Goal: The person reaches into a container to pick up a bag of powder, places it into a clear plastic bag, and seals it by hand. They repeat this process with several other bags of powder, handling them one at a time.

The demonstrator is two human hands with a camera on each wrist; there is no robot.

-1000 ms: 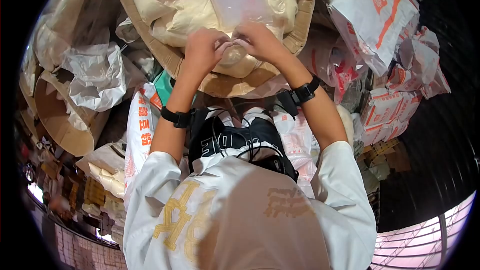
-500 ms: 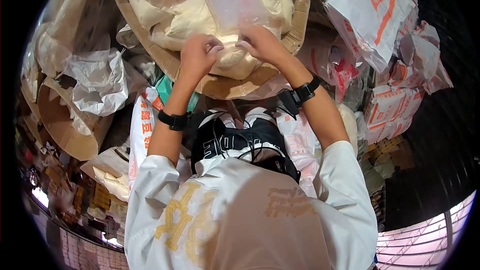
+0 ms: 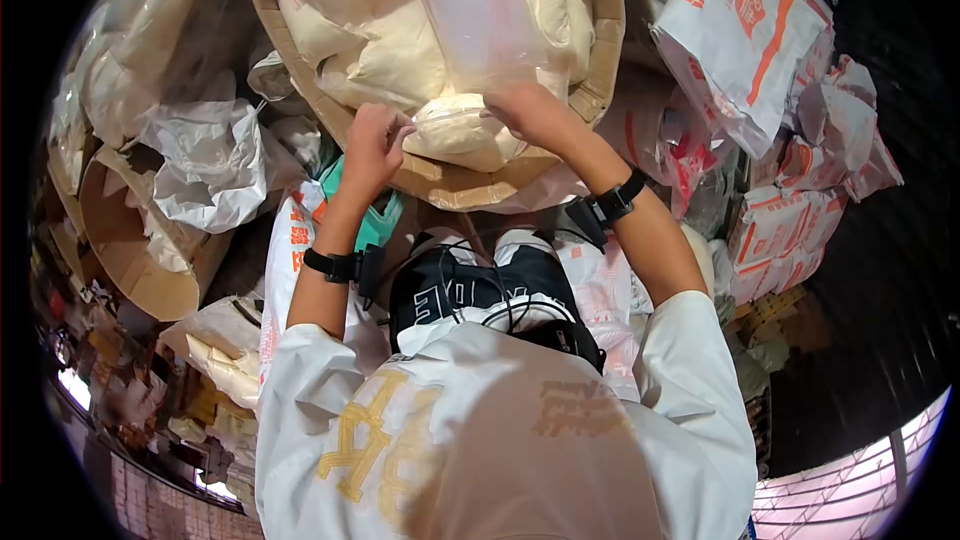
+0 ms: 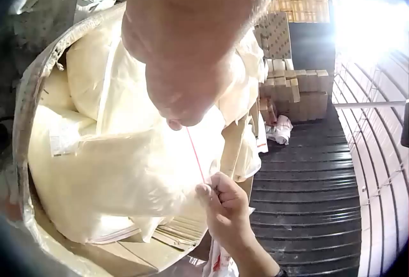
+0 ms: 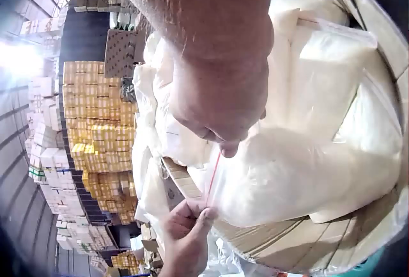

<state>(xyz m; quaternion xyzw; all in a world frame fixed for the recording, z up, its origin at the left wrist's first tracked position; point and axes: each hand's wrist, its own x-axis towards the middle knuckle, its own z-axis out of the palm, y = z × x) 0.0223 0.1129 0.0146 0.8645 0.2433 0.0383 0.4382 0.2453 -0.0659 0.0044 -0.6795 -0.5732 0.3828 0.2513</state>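
A clear zip-lock bag of cream-coloured powder (image 3: 465, 130) lies at the near side of a round cardboard drum (image 3: 470, 192). My left hand (image 3: 373, 145) pinches one end of its mouth between thumb and fingers. At the other end, my right hand (image 3: 530, 112) pinches the same edge, its fingertips partly hidden in the head view. Between the two hands the red zip line (image 5: 215, 176) runs straight, as both wrist views show. More filled powder bags (image 3: 385, 50) fill the drum behind, and a stack of flat clear bags (image 3: 482, 10) lies on them.
White sacks with orange print (image 3: 745, 30) pile up at the right. To the left stand an open cardboard drum (image 3: 140, 265) and a crumpled white bag (image 3: 212, 165). A green item (image 3: 378, 225) sits under the left forearm. Stacked yellow boxes (image 5: 99, 98) rise farther off.
The hands were almost together at the bag's mouth and have spread apart along its edge. The left hand moved left and nearer the body; more of the bag shows between them.
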